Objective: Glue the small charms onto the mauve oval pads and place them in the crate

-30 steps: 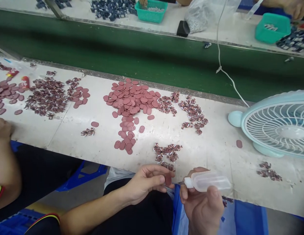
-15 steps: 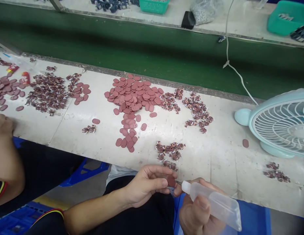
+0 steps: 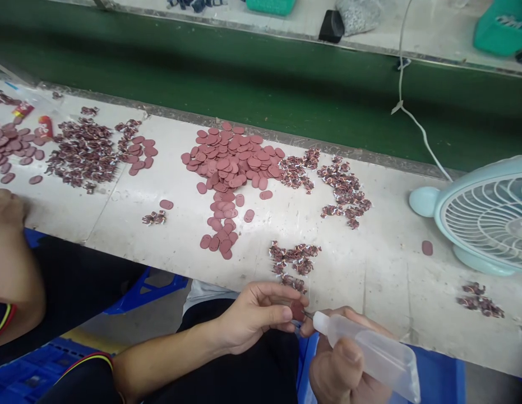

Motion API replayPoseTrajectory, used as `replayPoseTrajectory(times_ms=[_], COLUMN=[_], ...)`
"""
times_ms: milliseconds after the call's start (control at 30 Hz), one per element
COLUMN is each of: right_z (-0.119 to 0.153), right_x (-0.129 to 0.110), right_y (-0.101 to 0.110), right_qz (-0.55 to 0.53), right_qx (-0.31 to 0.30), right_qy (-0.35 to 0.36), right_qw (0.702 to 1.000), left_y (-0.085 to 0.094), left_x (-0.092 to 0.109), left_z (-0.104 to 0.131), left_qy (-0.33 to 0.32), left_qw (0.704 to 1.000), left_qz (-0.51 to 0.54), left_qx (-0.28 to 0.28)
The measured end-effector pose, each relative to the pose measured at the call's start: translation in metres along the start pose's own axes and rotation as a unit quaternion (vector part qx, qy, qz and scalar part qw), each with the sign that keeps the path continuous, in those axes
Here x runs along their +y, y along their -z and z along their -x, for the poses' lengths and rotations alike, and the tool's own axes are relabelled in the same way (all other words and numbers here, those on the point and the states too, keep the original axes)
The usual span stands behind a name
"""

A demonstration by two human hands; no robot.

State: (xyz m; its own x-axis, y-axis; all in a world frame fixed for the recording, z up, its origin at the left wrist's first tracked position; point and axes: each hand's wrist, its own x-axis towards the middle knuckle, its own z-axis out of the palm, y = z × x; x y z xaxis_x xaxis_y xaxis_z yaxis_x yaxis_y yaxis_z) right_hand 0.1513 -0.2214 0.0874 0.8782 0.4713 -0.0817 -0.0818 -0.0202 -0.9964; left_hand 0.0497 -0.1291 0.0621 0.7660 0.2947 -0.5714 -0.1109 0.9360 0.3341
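Observation:
Near the table's front edge, my left hand (image 3: 261,314) pinches a reddish-brown oval disc (image 3: 298,310) between thumb and fingers. My right hand (image 3: 345,359) is wrapped round a translucent squeeze bottle (image 3: 372,350) with a white cap and a thin metal tip. That tip meets or nearly meets the disc; I cannot tell which. Just beyond my left hand lies a group of small brown figures (image 3: 294,261) with white bits. Farther back is a large heap of oval discs (image 3: 231,157), with a trail of discs running toward me.
A light-blue fan (image 3: 492,213) stands at the right. More brown figures lie in piles (image 3: 345,191) across the white table (image 3: 382,241). At the left edge a co-worker's arm (image 3: 12,269) rests by another pile. Teal bins (image 3: 502,28) sit on the shelf behind.
The view has shifted slightly, so the table's contents appear a little to the right. Both hands keep their hold on the disc and the bottle.

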Motion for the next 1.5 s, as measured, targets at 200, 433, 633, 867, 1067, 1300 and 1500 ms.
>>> replayPoseTrajectory(times_ms=[200,433,633,867,1067,1300,1500], right_z=[-0.004,-0.005,-0.004,-0.054,-0.114,-0.073,-0.11], right_x=[-0.01,-0.01,-0.007,0.014,0.061,0.022,0.027], right_y=[-0.01,-0.01,-0.01,0.058,0.098,0.055,0.006], right_qz=[-0.006,-0.023,-0.045,-0.543,-0.779,-0.24,0.378], right_qx=[0.048,0.035,0.056,-0.031,-0.179,-0.099,-0.215], right_qy=[0.065,0.056,0.084,-0.323,-0.475,-0.18,0.0], right_qw=[0.997,0.998,0.994,0.775,0.369,0.949,0.901], left_y=[0.0,0.001,0.002,0.004,0.015,0.033,0.031], left_x=[0.002,0.002,0.002,0.007,0.017,0.028,0.029], left_z=[0.001,0.001,0.0,0.001,0.005,0.009,0.012], left_qy=[0.0,0.001,-0.006,-0.018,-0.036,-0.07,-0.063], left_qw=[1.0,1.0,1.0,0.998,0.999,0.997,0.998], left_qz=[0.004,0.018,0.017,0.03,0.016,0.008,-0.013], left_qx=[-0.003,-0.011,-0.015,-0.044,-0.036,0.017,0.026])
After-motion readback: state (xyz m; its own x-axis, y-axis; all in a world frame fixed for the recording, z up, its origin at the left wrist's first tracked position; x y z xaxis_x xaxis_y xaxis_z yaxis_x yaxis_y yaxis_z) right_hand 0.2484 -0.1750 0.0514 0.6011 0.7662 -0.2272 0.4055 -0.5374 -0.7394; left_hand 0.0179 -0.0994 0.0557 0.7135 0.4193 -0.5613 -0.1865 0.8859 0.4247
